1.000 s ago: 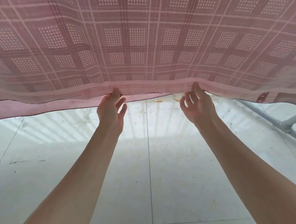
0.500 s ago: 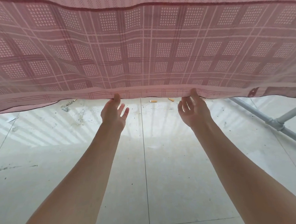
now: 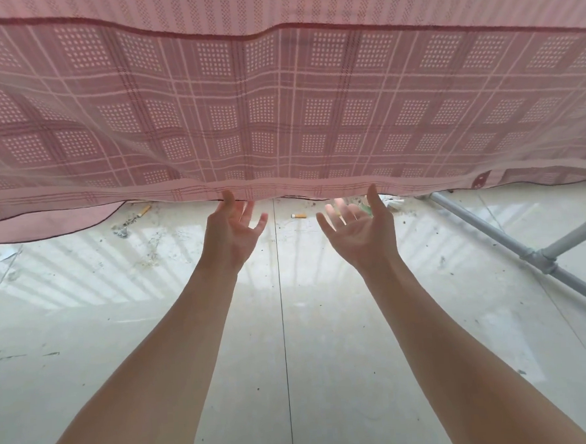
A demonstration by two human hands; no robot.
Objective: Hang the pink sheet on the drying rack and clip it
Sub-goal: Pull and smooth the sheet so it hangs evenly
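Note:
The pink checked sheet hangs across the whole upper half of the view, doubled over, its lower hem just above the floor line. My left hand reaches up under the hem with fingers spread; only its thumb tip meets the edge. To the right of it, my right hand is palm-up with fingers spread, its thumb tip at the hem. Neither hand holds the cloth. The grey metal drying rack shows only as tubes at the right; its top bar is hidden. No clips are in sight.
Pale tiled floor lies below, with dirt specks. Cigarette butts and small litter lie under the sheet's hem. The rack's lower tubes and joint slant across the floor at the right edge.
Both hands have let go of the hem and spread their fingers. The hem has dropped lower in the view and the right hand has turned palm-up.

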